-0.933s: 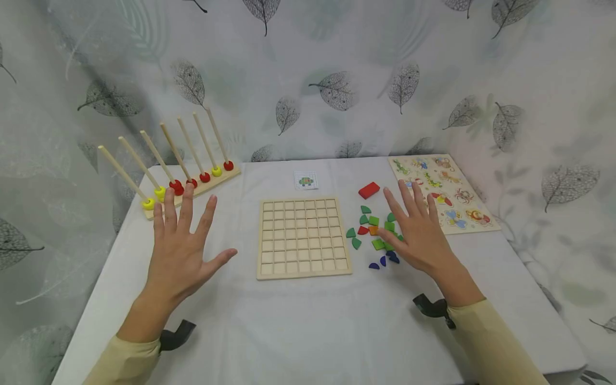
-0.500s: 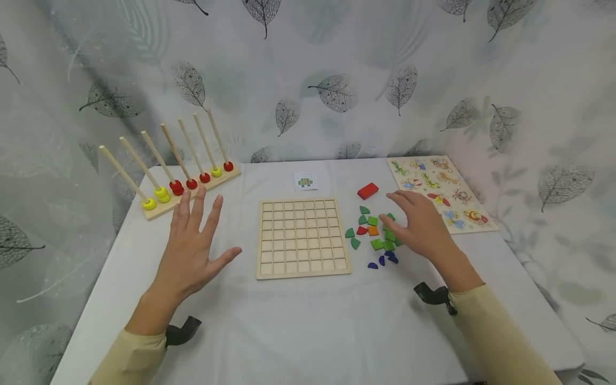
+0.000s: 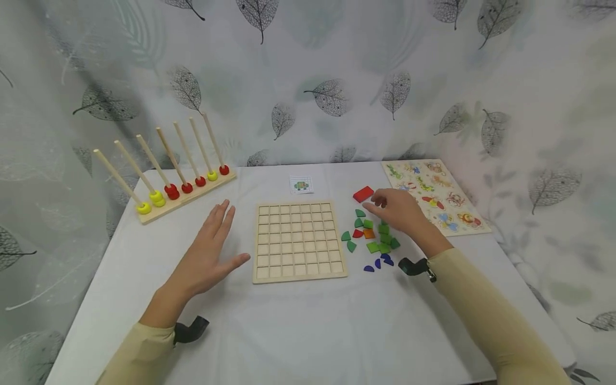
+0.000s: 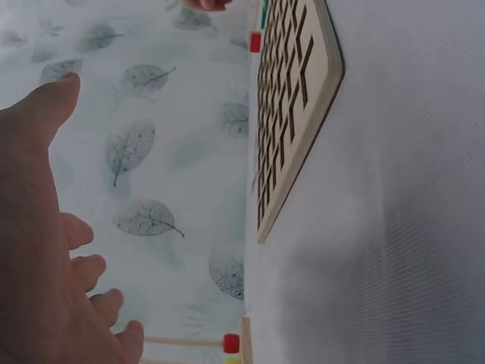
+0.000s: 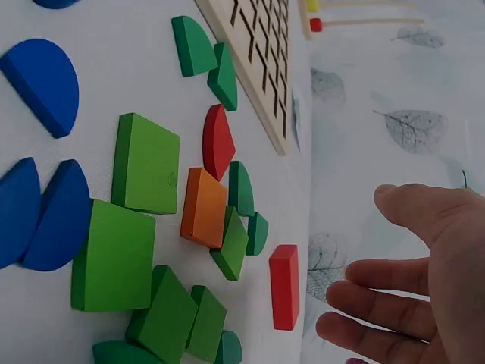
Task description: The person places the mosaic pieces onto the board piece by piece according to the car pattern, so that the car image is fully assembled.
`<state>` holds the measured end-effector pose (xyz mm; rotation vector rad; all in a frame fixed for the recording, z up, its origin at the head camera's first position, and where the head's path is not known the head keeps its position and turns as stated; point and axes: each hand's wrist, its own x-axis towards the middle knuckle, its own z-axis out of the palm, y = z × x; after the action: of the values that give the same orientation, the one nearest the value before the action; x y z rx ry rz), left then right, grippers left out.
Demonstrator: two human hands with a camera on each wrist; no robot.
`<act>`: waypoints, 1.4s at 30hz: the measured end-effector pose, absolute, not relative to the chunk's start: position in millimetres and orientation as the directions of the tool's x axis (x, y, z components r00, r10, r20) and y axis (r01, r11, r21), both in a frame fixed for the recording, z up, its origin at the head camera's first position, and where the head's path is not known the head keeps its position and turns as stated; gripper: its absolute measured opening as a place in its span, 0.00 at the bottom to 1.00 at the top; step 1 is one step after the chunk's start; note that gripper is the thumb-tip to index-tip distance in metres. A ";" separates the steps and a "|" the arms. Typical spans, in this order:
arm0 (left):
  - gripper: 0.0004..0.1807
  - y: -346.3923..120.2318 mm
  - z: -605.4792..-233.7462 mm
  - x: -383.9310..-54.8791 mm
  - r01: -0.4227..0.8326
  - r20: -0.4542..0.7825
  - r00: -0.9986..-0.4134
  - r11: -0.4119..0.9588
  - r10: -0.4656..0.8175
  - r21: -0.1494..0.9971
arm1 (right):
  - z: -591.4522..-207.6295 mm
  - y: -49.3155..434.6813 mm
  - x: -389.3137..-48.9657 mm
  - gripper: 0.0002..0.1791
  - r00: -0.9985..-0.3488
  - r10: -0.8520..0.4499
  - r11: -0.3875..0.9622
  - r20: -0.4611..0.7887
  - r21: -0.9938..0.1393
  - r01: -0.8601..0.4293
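Note:
My right hand hovers just right of a red rectangular block, its fingers loosely bent. In the right wrist view the thumb stands apart from the fingers, and nothing lies between them. My left hand is held over the cloth left of a square wooden grid board, fingers extended and thumb out, holding nothing. Right of the board lie flat pieces: green squares, green quarter rounds, a red quarter round, an orange square and blue half rounds.
A wooden stand with several upright pegs carries red and yellow beads at the back left. Behind the grid board lies a small printed card. A wooden animal picture board occupies the back right. White cloth covers the table.
My right hand has moved left towards the red block, and its spread fingers have bent. My left hand has shifted right and lower, with its fingers closer together. The pieces have stayed put.

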<state>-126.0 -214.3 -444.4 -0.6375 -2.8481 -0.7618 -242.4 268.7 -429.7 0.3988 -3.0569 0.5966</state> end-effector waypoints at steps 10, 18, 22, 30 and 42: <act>0.63 -197.3 -461.2 -132.0 0.429 0.146 -0.897 0.736 0.418 0.524 | -444.6 259.1 -266.2 0.24 -0.971 -0.217 0.905 -0.102 -0.395 -0.160; 0.64 -188.4 -479.1 -139.0 0.485 0.091 -0.858 0.740 0.505 0.466 | -458.3 253.7 -271.7 0.25 -0.962 -0.209 0.912 -0.177 -0.392 -0.126; 0.63 -187.0 -488.2 -140.4 0.483 0.053 -0.844 0.713 0.533 0.508 | -463.9 253.9 -273.5 0.24 -0.961 -0.188 0.915 -0.202 -0.391 -0.097; 0.62 -183.2 -499.5 -140.1 0.442 -0.006 -0.845 0.703 0.535 0.558 | -467.3 253.8 -273.2 0.20 -0.969 -0.184 0.927 -0.163 -0.357 -0.116; 0.59 -185.3 -508.4 -137.6 0.517 0.038 -0.823 0.721 0.566 0.460 | -470.7 250.8 -272.2 0.16 -0.964 -0.225 0.888 -0.141 -0.437 -0.143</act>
<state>-137.6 -185.3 -508.4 -0.9508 -3.0113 -0.7541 -272.2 250.8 -470.7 0.3188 -3.2352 0.7243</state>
